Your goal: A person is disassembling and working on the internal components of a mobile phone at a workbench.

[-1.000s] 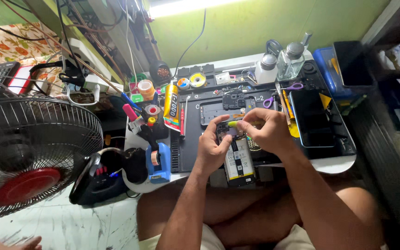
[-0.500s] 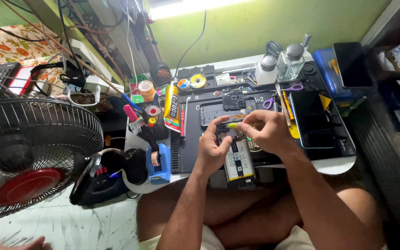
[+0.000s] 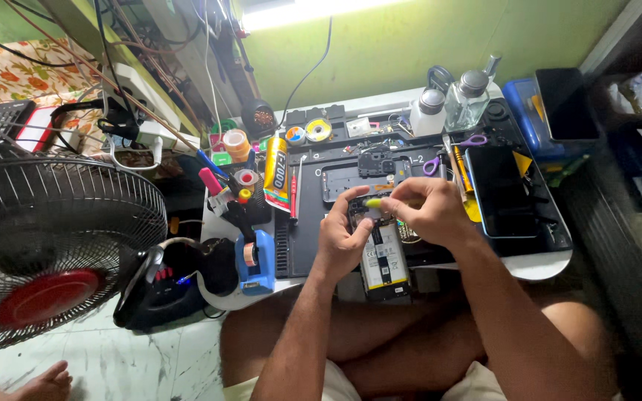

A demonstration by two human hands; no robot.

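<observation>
An opened phone (image 3: 383, 256) with its back off and battery showing lies on the dark work mat (image 3: 306, 238) at the table's near edge. My left hand (image 3: 341, 234) grips the phone's left side near its top. My right hand (image 3: 426, 212) pinches a small tool with a yellow-green handle (image 3: 374, 202), its tip down at the phone's upper end. The upper part of the phone is hidden under my fingers.
A black phone (image 3: 501, 189) lies face up on the right. A yellow glue tube (image 3: 276, 172), tape rolls (image 3: 318, 130), bottles (image 3: 468, 98) and purple scissors (image 3: 472, 140) crowd the back. A blue tape dispenser (image 3: 253, 260) and a fan (image 3: 39, 252) stand at left.
</observation>
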